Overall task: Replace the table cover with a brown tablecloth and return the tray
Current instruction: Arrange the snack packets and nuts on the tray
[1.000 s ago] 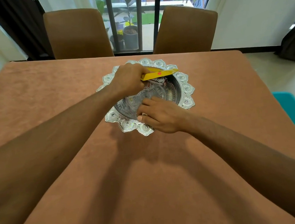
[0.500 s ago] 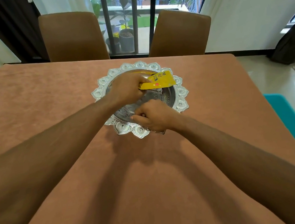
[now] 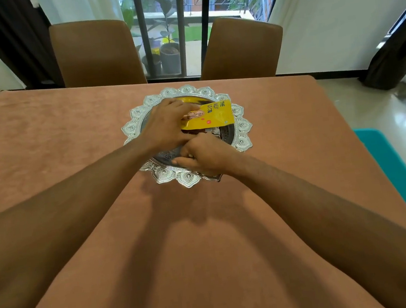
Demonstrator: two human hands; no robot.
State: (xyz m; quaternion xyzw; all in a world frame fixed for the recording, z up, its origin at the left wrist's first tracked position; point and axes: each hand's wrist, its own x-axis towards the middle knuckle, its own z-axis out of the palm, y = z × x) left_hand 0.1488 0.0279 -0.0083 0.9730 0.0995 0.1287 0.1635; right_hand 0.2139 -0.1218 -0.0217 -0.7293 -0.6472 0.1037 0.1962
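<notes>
Tray (image 3: 189, 179) sits on brown cloth (image 3: 208, 250), centre-far. L hand (image 3: 165, 127) fingers pinch yellow packet (image 3: 215, 116) inside it; R hand (image 3: 207, 156) curled at near rim, hold unclear. Tray prob. stiff, slick metal w/ loose contents: grip opposite rims, keep level.

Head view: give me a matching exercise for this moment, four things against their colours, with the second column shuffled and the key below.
Things:
1. tablecloth
2. tray
3. packet
4. floor mat

Colours:
A. yellow
B. teal
C. brown
D. silver

Pairs: 1-C, 2-D, 3-A, 4-B
</notes>
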